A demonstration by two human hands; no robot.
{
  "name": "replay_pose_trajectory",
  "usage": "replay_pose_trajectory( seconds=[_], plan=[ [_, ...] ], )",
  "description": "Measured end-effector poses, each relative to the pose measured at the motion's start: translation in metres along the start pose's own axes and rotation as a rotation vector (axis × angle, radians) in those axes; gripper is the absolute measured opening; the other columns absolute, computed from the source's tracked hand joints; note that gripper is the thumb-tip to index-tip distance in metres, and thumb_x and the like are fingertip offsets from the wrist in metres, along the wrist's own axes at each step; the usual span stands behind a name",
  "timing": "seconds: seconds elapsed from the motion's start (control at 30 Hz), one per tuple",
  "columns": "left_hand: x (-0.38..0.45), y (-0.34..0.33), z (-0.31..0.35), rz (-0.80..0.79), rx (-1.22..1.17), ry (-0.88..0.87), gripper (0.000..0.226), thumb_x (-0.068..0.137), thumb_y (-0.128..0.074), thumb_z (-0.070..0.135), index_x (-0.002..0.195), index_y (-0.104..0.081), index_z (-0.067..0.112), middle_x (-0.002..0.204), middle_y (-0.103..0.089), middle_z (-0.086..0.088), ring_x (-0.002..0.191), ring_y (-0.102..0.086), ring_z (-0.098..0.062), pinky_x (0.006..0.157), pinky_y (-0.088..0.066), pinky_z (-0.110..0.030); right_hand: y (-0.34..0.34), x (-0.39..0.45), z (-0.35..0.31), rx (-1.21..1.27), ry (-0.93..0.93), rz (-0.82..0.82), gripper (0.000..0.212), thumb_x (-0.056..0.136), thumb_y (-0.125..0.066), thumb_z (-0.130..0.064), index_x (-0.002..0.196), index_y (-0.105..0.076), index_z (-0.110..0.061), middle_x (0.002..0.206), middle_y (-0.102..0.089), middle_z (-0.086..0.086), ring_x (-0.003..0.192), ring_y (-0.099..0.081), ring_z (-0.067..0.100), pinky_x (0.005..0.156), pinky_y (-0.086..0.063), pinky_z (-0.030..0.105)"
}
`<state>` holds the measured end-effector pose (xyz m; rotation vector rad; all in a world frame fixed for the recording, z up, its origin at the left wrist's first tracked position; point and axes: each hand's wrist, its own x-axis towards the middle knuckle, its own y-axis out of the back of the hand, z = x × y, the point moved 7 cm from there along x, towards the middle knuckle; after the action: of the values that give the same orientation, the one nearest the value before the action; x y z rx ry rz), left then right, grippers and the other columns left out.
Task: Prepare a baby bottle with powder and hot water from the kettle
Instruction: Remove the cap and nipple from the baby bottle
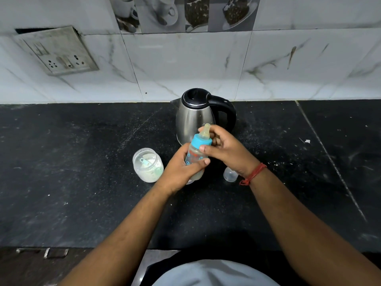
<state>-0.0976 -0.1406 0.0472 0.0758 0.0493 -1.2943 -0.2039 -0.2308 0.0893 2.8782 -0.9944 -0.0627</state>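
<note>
A clear baby bottle [194, 156] with a blue collar and a yellowish teat is tilted above the black counter [82, 162]. My left hand [181, 172] grips its body from below. My right hand [224, 150] holds the blue collar, fingers curled round the top. Behind them stands a steel kettle [193, 116] with a black lid and handle, lid closed. To the left stands an open jar of white powder [147, 165] with a pale scoop inside.
A clear bottle cap [229, 174] stands on the counter under my right wrist. The tiled wall carries a socket plate [59, 51] at upper left. A seam crosses the counter at right. The counter's front edge runs near my body.
</note>
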Motion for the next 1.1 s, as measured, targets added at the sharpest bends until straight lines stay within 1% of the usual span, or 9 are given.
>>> replay_pose_trajectory(
  seconds=[0.1,0.2,0.3,0.47,0.57,0.73,0.87,0.97,1.1],
  plan=[
    [0.000,0.007,0.002,0.078,0.056,-0.039,0.045,0.087,-0.081,0.024,0.126,-0.059,0.021,0.110,-0.072,0.005,0.103,-0.069,-0.010,0.091,-0.056,-0.028,0.003,0.000,0.002,-0.106,-0.003,0.064,0.051,0.080,-0.078,-0.036,0.124,-0.056,-0.024,0.113,-0.063,-0.005,0.100,-0.063,0.004,0.083,-0.053,0.022],
    [-0.002,0.005,0.005,0.075,0.081,-0.066,0.053,0.086,-0.082,0.019,0.131,-0.057,0.023,0.116,-0.072,0.006,0.109,-0.069,-0.008,0.093,-0.055,-0.024,0.002,0.001,0.010,-0.130,-0.017,0.142,0.055,0.071,-0.082,-0.048,0.116,-0.060,-0.026,0.112,-0.068,0.001,0.104,-0.067,0.017,0.087,-0.057,0.031],
    [-0.003,0.002,0.003,0.045,0.061,-0.064,0.055,0.084,-0.083,0.019,0.130,-0.056,0.029,0.119,-0.071,0.008,0.112,-0.069,-0.011,0.094,-0.056,-0.028,0.001,0.000,0.016,-0.085,-0.020,0.127,0.044,0.078,-0.083,-0.029,0.116,-0.063,-0.022,0.113,-0.070,0.005,0.108,-0.068,0.026,0.093,-0.058,0.041],
    [-0.005,0.004,-0.002,0.049,0.049,-0.045,0.057,0.083,-0.083,0.023,0.134,-0.056,0.023,0.119,-0.071,0.005,0.113,-0.069,-0.013,0.100,-0.055,-0.032,0.003,-0.007,0.009,0.011,0.004,0.026,0.055,0.085,-0.068,0.001,0.137,-0.054,-0.013,0.133,-0.061,0.011,0.123,-0.060,0.013,0.095,-0.052,0.027],
    [-0.005,0.006,-0.004,0.068,0.045,-0.041,0.060,0.084,-0.083,0.022,0.137,-0.055,0.021,0.122,-0.070,0.004,0.114,-0.068,-0.013,0.100,-0.055,-0.031,0.003,-0.009,0.009,-0.013,0.004,0.032,0.055,0.085,-0.072,-0.006,0.136,-0.052,-0.014,0.133,-0.060,0.002,0.124,-0.058,0.009,0.098,-0.051,0.027],
    [-0.005,0.003,-0.004,0.055,0.035,-0.045,0.061,0.083,-0.083,0.016,0.136,-0.055,0.021,0.122,-0.071,0.006,0.114,-0.069,-0.011,0.093,-0.054,-0.024,-0.001,-0.007,0.018,-0.174,-0.025,0.108,0.054,0.067,-0.082,-0.050,0.115,-0.059,-0.038,0.120,-0.067,-0.005,0.113,-0.066,0.014,0.099,-0.055,0.043],
    [-0.006,0.000,-0.005,0.040,0.049,-0.043,0.053,0.084,-0.083,0.015,0.129,-0.058,0.027,0.118,-0.073,0.008,0.111,-0.070,-0.012,0.092,-0.054,-0.023,0.001,-0.007,0.021,-0.087,-0.027,0.100,0.052,0.073,-0.080,-0.032,0.121,-0.062,-0.024,0.120,-0.069,0.001,0.114,-0.067,0.018,0.102,-0.053,0.048],
    [-0.007,0.001,-0.006,0.045,0.066,-0.047,0.051,0.083,-0.083,0.019,0.127,-0.058,0.029,0.117,-0.072,0.009,0.109,-0.069,-0.011,0.093,-0.054,-0.025,-0.003,-0.011,0.016,0.010,-0.024,0.025,0.057,0.081,-0.069,-0.011,0.136,-0.055,-0.011,0.133,-0.062,0.010,0.125,-0.061,0.016,0.106,-0.051,0.038],
    [-0.007,0.001,-0.005,0.039,0.074,-0.045,0.050,0.085,-0.081,0.012,0.126,-0.058,0.029,0.113,-0.073,0.016,0.107,-0.069,-0.005,0.091,-0.053,-0.020,-0.004,-0.010,0.018,-0.109,-0.017,0.059,0.056,0.079,-0.079,-0.035,0.129,-0.056,-0.028,0.131,-0.062,-0.004,0.126,-0.059,0.014,0.108,-0.049,0.046]
  ],
)
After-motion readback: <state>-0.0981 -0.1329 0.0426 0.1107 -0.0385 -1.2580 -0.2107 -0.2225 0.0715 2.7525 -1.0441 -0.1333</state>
